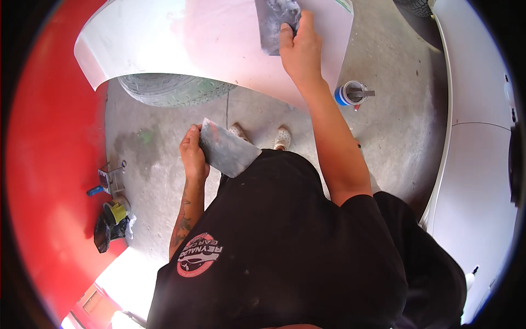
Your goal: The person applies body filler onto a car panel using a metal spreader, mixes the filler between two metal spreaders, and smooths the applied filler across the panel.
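Note:
My left hand [193,153] grips a flat, grey, smeared rectangular sheet [229,149] by its left edge, held in front of my black shirt. My right hand [302,52] reaches forward, closed on a second grey sheet [269,27] with pale smears on its face. That sheet lies over the right part of a white car fender [219,38], which has pinkish patches; whether it touches the surface I cannot tell. The lower face of each sheet is hidden.
Below the fender's arch shows a dusty tire [170,90]. On the concrete floor [383,131] stands an open can [344,95] with a flat tool in it. A red panel [49,148] is at left, a pale car [482,159] at right. A black bag [102,233] lies at lower left.

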The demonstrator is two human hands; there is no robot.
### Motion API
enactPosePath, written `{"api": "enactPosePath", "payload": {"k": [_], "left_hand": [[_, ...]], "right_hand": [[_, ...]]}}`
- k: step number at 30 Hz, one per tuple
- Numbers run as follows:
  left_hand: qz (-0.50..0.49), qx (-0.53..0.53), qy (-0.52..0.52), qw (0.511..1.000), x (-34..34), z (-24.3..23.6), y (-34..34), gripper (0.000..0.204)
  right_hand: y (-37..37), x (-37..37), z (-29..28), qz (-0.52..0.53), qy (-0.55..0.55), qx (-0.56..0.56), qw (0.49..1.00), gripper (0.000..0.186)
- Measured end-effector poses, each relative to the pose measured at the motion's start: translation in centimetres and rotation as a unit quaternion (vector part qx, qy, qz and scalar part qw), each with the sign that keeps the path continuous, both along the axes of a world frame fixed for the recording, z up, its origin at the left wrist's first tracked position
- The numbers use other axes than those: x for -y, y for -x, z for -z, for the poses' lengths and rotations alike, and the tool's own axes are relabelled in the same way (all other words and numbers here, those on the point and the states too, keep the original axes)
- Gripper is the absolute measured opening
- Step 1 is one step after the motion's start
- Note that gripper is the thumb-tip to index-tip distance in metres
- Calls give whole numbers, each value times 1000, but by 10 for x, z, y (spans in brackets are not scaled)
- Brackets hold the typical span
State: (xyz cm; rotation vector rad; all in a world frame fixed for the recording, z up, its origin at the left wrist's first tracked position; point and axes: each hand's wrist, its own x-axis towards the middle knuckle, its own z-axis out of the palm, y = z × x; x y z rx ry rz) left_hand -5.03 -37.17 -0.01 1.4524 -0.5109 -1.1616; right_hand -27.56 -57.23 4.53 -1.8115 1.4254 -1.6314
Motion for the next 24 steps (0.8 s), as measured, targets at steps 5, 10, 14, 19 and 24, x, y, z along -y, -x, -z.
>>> {"api": "enactPosePath", "payload": {"k": [5,10,14,19,24], "left_hand": [[21,12,13,1000,0,4,-6,38],[16,2,13,1000,1,2,-3,37],[58,-26,20,998,0,-5,-2,33],[23,25,56,998,-5,11,-35,25],[-219,-116,144,958,18,-24,-54,26]], "right_hand": [[-21,2,11,-28,-20,-36,999,27],[-40,-1,8,-56,-26,-30,998,21],[-55,-13,9,-152,-96,-88,980,22],[-54,-80,5,-306,-231,-21,923,21],[-5,-113,51,-448,-254,-191,836,13]]}}
